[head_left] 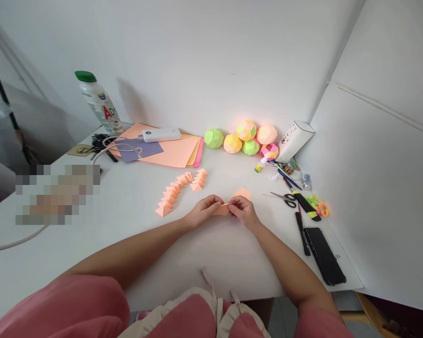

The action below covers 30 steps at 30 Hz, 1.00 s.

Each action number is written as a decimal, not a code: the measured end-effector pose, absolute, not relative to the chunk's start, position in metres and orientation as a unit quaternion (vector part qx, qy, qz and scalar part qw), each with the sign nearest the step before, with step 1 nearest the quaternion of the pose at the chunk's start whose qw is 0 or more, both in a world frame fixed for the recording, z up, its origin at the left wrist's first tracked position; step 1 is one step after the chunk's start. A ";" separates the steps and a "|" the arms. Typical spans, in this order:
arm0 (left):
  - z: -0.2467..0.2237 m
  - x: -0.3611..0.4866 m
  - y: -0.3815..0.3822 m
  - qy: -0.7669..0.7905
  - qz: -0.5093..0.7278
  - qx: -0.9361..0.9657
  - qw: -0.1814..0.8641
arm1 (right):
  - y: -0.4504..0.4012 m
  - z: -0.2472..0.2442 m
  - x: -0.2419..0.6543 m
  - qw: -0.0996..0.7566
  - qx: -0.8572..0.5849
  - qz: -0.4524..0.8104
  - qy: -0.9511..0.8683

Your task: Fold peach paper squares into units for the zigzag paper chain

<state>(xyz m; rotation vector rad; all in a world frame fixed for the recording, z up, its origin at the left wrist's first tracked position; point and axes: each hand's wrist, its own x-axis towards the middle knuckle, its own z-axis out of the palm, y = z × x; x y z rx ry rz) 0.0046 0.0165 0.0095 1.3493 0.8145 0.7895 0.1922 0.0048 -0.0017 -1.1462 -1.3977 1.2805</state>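
Between both hands, just above the white table [211,244], is a small piece of peach paper [221,210]. My left hand [207,209] pinches its left side with thumb and fingers. On the other side, my right hand [244,210] grips the paper's upper right edge with its fingertips. Another peach paper piece [243,192] lies flat just behind my right hand. To the left stand folded peach paper pieces in a long curved row [172,193] and a shorter row [199,180].
Faceted paper balls [246,130] are grouped by the wall, beside a white box [296,141]. Scissors [285,198], a utility knife [306,205] and a phone [325,256] lie at right. Coloured sheets [176,152], a power bank [162,135] and a bottle [100,103] are at back left.
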 end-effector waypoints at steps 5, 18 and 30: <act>0.006 0.005 0.015 0.330 0.332 0.600 0.649 | 0.006 -0.002 0.192 0.438 -0.472 0.514 -0.566; 0.002 0.005 0.019 0.279 0.404 0.655 0.574 | 0.003 0.003 0.189 0.384 -0.450 0.457 -0.663; 0.000 0.004 0.018 0.270 0.370 0.624 0.633 | 0.003 0.005 0.191 0.394 -0.474 0.456 -0.643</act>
